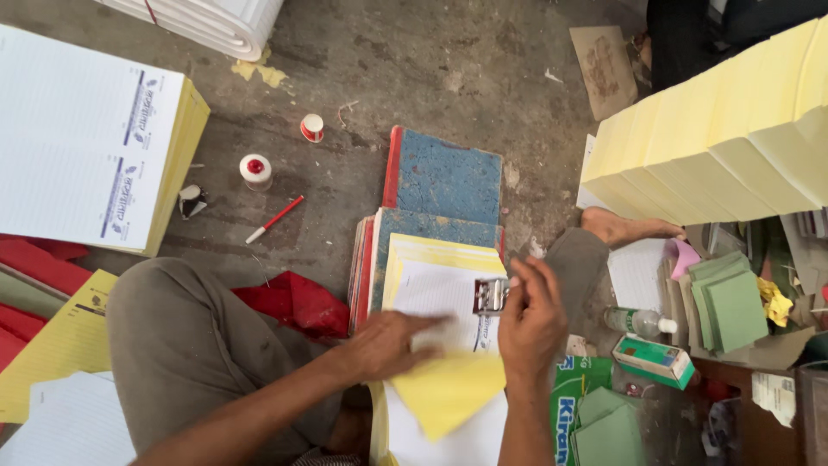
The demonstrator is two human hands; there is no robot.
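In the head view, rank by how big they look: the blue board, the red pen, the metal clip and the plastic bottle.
1. Blue board
2. Plastic bottle
3. Red pen, near the bottle's length but thinner
4. Metal clip

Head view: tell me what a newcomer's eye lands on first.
At centre, the right hand grips a metal clip on a stack of white and yellow sheets, while the left hand presses a loose yellow sheet. A tall leaning pile of pale yellow paper fills the upper right.
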